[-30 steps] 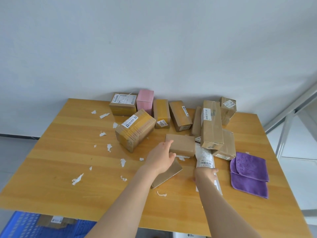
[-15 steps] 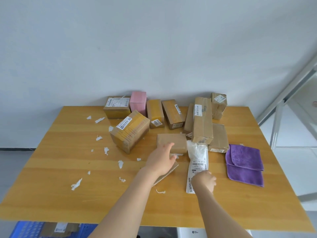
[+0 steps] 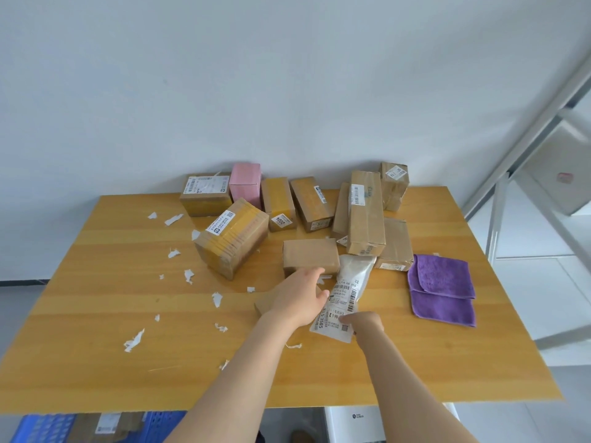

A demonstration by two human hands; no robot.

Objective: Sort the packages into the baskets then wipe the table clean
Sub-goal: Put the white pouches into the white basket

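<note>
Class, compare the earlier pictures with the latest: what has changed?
The right hand has swung the near end of the white bag leftward, toward the left hand, and pinches it. The left hand stays on the flat brown envelope; boxes, purple cloth and paper scraps have not moved.

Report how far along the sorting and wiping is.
Done: one labelled package lies in the blue basket. In hand: right hand pinches the white mailer bag; left hand rests on a flat cardboard package. Left: cardboard boxes and a pink box on the table; paper scraps unwiped, purple cloth untouched.
</note>
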